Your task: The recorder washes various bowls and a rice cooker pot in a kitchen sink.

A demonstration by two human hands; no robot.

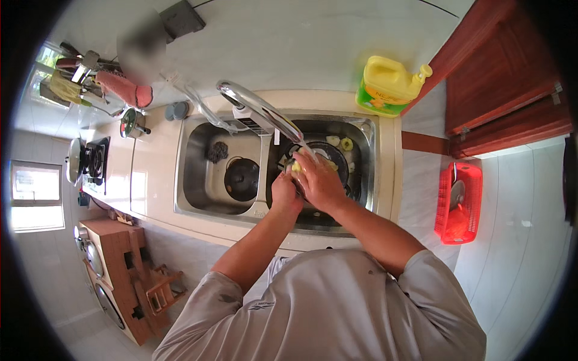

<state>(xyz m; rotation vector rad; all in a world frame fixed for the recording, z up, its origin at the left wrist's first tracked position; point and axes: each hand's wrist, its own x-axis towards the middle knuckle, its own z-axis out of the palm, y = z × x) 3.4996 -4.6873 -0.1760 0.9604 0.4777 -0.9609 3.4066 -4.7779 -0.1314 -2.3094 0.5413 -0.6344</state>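
Observation:
Water runs from the curved chrome faucet [266, 113] onto my hands over the right sink basin. My left hand [286, 192] grips a dark item, partly hidden between the hands; its kind is unclear. My right hand [320, 182] lies over that item with fingers spread, a yellowish sponge or scrap showing by the fingertips. Beneath them a dark round pan [341, 155] sits in the right basin. Pale food pieces [333, 140] and a yellow-green ring-shaped piece [347, 144] lie behind it. In the left basin are a black round lid or pan [242, 179] and a steel-wool scrubber [217, 152].
A yellow pump jug [386, 85] stands at the counter's back right. A metal rim and divider [263, 180] border the basins. Left are a small pot [132, 124] and a gas stove [96, 158]. A red plastic basket [478, 194] is at the right.

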